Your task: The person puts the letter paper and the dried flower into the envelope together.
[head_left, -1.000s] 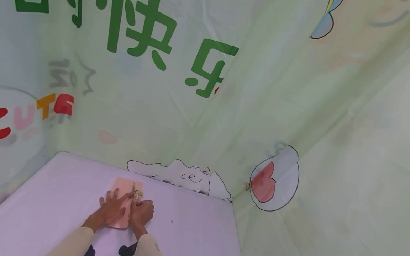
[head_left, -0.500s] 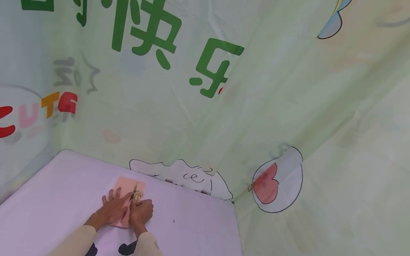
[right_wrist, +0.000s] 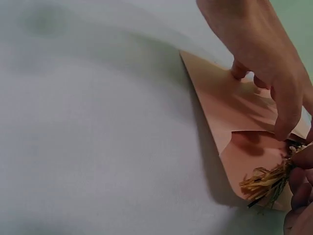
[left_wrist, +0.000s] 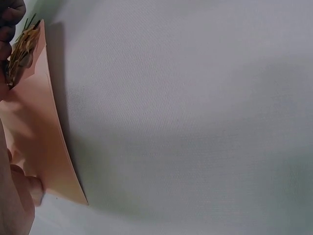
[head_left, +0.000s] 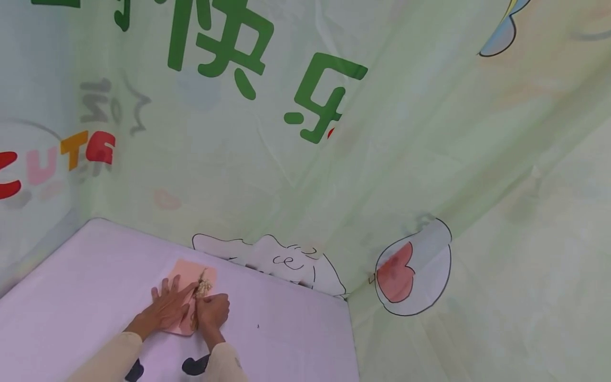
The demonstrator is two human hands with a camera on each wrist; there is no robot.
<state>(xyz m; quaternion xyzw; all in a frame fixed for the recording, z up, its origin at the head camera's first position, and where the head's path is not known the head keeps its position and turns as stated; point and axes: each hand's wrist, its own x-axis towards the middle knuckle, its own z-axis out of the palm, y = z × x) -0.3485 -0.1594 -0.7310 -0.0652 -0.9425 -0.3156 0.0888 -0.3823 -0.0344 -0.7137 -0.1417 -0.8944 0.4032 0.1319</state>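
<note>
A pink paper envelope (head_left: 183, 269) lies on the table, an opening (right_wrist: 254, 131) across it visible in the right wrist view. My left hand (head_left: 167, 306) rests on it with fingers spread, some fingers bent at the paper in the right wrist view. A small bunch of dried flowers (head_left: 204, 287) lies over the envelope's right side; its straw-coloured stem ends (right_wrist: 266, 183) fan out near one envelope end. My right hand (head_left: 213, 310) pinches this bunch by the stems. In the left wrist view, the dried stems (left_wrist: 23, 54) stick out beside the right hand's fingers (left_wrist: 7, 32).
The table has a pale lilac cover (head_left: 286, 339). A printed cloth wall (head_left: 229, 175) rises along its far edge. Two dark shapes (head_left: 194, 365) lie near the forearms. A tiny dark speck (head_left: 258, 326) sits right of the hands.
Both hands stay at the envelope and the dried flower bunch, with only slight shifts. The head view has turned slightly.
</note>
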